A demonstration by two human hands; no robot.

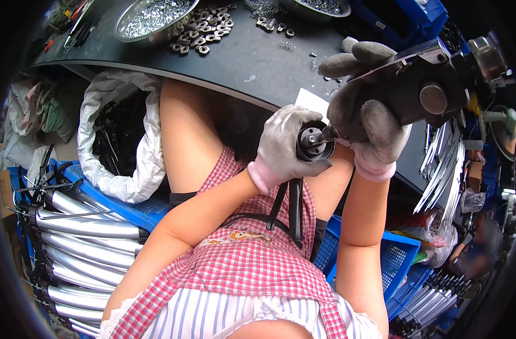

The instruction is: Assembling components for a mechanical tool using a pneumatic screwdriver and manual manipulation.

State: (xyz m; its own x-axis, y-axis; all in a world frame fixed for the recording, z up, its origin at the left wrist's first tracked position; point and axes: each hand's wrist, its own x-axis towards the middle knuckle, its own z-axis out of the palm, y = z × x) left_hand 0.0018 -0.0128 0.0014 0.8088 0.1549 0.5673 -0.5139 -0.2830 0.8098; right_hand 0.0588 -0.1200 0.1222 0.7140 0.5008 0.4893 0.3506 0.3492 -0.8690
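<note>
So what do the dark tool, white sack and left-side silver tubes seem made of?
Tool: perhaps hard plastic or painted metal, satin, by its soft highlights. Sack: likely plastic fabric, matte, by its crinkled folds. Tubes: apparently metal, polished, by their bright streaks.

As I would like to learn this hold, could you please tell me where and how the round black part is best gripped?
The round black part is probably best gripped around its outside, coming from the left, as the left hand does. Its curved wall suits wrapped fingers, and its recessed face should stay free, since the power tool points its bit there from the right.
</note>
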